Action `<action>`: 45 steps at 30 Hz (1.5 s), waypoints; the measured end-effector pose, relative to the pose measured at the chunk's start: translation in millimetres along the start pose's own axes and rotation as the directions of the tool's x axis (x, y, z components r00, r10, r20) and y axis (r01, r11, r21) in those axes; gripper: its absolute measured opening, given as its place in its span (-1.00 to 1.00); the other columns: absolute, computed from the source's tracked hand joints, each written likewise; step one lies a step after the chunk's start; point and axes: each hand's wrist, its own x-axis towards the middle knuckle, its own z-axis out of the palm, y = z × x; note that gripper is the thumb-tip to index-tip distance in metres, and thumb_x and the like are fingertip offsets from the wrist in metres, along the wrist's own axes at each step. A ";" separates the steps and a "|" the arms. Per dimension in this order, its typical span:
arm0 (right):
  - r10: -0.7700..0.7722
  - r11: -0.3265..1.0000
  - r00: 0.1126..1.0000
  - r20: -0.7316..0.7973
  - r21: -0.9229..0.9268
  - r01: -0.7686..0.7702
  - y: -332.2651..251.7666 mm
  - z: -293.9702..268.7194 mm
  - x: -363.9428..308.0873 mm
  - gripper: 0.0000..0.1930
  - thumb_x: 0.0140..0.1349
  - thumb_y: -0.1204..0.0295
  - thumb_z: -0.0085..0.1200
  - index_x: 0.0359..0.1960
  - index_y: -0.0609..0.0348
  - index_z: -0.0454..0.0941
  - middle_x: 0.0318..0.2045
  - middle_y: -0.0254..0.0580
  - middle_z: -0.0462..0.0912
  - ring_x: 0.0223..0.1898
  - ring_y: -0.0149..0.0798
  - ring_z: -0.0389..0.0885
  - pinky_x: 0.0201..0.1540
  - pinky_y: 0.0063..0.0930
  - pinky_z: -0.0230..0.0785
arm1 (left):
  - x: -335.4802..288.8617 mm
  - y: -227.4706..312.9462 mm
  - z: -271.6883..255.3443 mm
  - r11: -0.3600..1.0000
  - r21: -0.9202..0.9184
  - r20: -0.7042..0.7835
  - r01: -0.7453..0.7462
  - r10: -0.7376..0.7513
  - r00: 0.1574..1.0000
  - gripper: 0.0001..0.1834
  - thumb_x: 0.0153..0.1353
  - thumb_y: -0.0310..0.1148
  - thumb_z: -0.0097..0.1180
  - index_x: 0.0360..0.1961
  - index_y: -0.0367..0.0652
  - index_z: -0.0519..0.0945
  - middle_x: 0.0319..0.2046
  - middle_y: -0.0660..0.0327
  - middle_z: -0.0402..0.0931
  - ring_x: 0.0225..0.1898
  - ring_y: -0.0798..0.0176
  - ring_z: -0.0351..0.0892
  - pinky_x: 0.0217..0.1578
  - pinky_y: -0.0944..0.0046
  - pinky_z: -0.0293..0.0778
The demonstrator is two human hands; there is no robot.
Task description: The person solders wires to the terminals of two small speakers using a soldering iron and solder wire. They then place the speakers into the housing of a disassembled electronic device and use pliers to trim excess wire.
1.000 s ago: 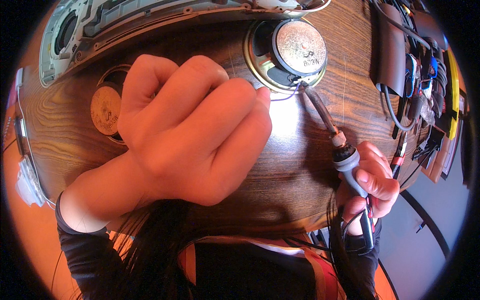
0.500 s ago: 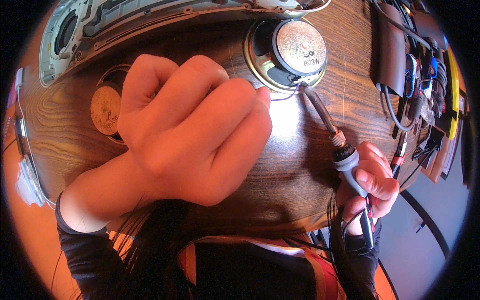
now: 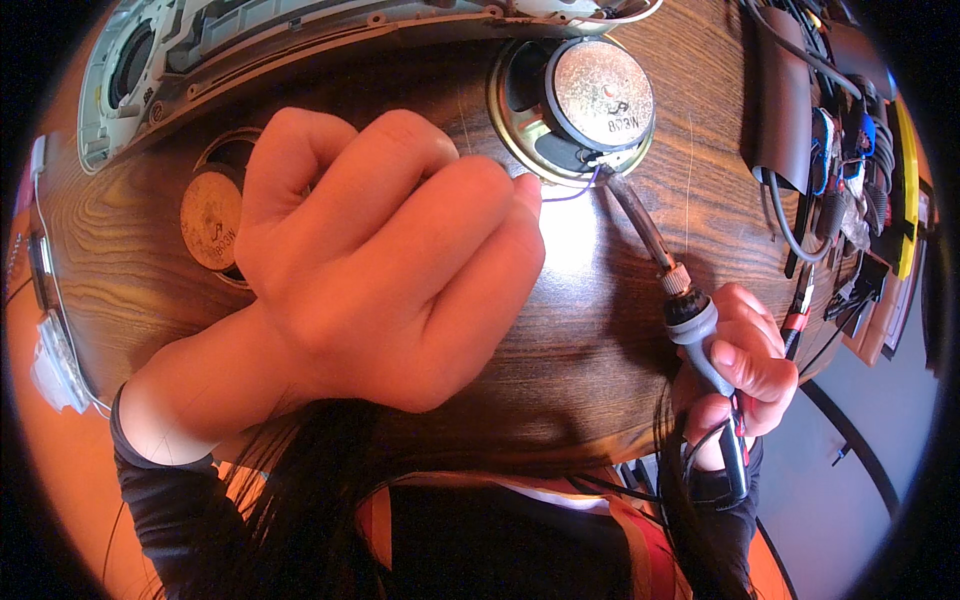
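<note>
My right hand [image 3: 750, 365] is wrapped round the grey handle of a soldering iron [image 3: 650, 240]. The iron's tip touches the terminal at the near edge of a round loudspeaker [image 3: 603, 95], which lies magnet side up on the table. From that terminal a thin purple wire [image 3: 575, 196] runs left to the fingertips of my left hand [image 3: 380, 250]. That hand is closed, its fingers curled as if pinching the wire; the exact grip is hidden behind the knuckles. A second loudspeaker [image 3: 208, 220] lies to the left, partly covered by my left hand.
Along the far left edge of the wood-grain table [image 3: 560, 370] stands a long pale plastic housing [image 3: 270, 50]. At the right lie a dark cylindrical object [image 3: 782, 110], cables and assorted tools, with a yellow strip [image 3: 908, 210] beyond. A clear plastic bag [image 3: 58, 365] is at the left edge.
</note>
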 end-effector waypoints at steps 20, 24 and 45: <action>0.003 1.000 0.992 0.128 -0.032 0.001 -0.2 -10.2 -1.1 -0.57 0.25 -0.01 0.04 -0.23 0.14 0.37 -0.63 -0.16 0.48 -0.58 -0.23 0.40 -0.40 -0.28 0.27 | 0.7 0.8 -1.7 1.000 -0.006 0.019 0.010 -0.009 1.000 -0.72 -0.22 -0.53 0.31 -0.36 -0.24 0.66 -0.61 0.38 0.43 -0.56 0.35 0.42 -0.51 0.34 0.15; 0.001 1.000 0.989 0.151 -0.027 0.003 0.0 -11.2 -1.4 -0.56 0.24 -0.02 0.04 -0.24 0.14 0.37 -0.64 -0.17 0.47 -0.58 -0.23 0.40 -0.40 -0.27 0.28 | 1.0 0.3 -1.5 1.000 -0.004 0.017 0.006 -0.006 1.000 -0.72 -0.22 -0.53 0.31 -0.36 -0.24 0.66 -0.61 0.38 0.43 -0.56 0.35 0.41 -0.51 0.34 0.15; -0.006 1.000 0.982 0.188 -0.028 0.011 1.3 -17.4 -3.2 -0.56 0.25 -0.01 0.04 -0.22 0.15 0.37 -0.60 -0.13 0.51 -0.53 -0.18 0.46 -0.30 -0.21 0.32 | 0.6 0.4 -0.2 1.000 -0.005 -0.001 0.002 -0.002 1.000 -0.72 -0.24 -0.53 0.30 -0.37 -0.26 0.65 -0.63 0.37 0.40 -0.58 0.34 0.40 -0.53 0.33 0.13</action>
